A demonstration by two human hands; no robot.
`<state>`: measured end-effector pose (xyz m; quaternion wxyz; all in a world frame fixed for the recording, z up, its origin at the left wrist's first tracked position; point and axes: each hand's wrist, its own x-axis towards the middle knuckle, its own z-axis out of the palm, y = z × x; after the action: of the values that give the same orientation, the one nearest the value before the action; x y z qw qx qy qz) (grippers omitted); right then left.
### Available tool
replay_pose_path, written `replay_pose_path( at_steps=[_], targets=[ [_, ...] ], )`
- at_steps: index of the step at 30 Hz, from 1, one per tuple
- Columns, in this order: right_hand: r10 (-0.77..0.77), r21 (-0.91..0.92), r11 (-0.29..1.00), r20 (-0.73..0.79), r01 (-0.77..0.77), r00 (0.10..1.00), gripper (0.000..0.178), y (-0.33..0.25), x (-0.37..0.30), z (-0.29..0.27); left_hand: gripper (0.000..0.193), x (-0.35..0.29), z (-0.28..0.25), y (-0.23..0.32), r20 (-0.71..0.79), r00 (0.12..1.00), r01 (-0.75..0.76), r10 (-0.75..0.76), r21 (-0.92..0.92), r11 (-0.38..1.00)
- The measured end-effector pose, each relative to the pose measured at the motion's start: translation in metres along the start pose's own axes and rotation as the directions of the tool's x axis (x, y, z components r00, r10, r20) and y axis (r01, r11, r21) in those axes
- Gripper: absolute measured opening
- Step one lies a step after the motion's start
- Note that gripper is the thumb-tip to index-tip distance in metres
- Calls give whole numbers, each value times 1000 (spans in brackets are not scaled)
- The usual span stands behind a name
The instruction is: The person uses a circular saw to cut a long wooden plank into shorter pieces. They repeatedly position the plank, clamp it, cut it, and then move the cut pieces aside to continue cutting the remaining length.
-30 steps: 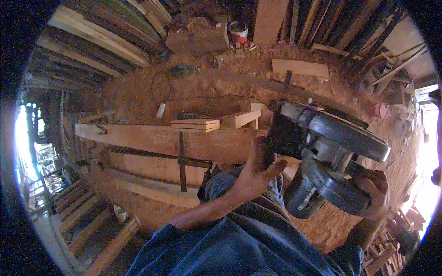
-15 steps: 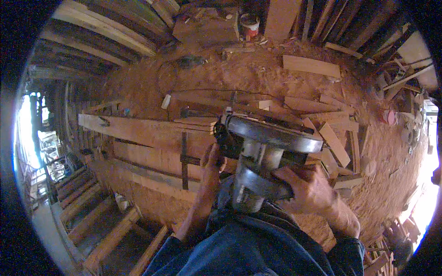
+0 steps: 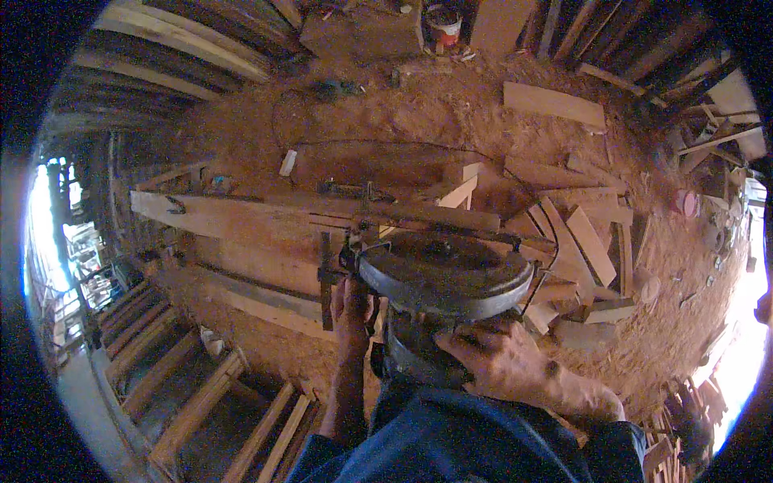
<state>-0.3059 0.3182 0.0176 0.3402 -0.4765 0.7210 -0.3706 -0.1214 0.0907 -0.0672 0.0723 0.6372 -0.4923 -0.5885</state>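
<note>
A circular saw (image 3: 447,282) with a dull metal round guard hangs in front of my body, over the near side of the wooden bench. My right hand (image 3: 503,358) is wrapped round its rear handle, which the fingers mostly hide. At the saw's left end, my left hand (image 3: 352,310) grips its front part with curled fingers. Just beyond the guard lies a narrow wooden plank (image 3: 451,215) across the bench. Whether the saw touches that plank, I cannot tell. The blade cannot be made out.
A long plank bench (image 3: 233,217) stretches left. Wood offcuts (image 3: 589,245) are heaped at the right, beside a thin dark cord (image 3: 555,241). Farther off are a loose board (image 3: 554,107) and a red-and-white bucket (image 3: 444,30) on reddish ground. Timber frames (image 3: 197,410) stand at lower left.
The saw has shifted left and tilted, so its round guard now faces more upward. Both hands moved with it, keeping their hold. The plank beyond the saw shows more fully.
</note>
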Motion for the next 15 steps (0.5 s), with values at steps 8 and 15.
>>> replay_pose_path(
  at_steps=[8,15],
  targets=[
    [31,68,997,50,-34,998,59,15,8,-15,46,25,-19,-23,192,979,-82,64,88,993],
    [-86,14,996,-93,87,992,39,29,15,-11,59,27,-13,-32,169,973,-162,154,37,986]
  ],
)
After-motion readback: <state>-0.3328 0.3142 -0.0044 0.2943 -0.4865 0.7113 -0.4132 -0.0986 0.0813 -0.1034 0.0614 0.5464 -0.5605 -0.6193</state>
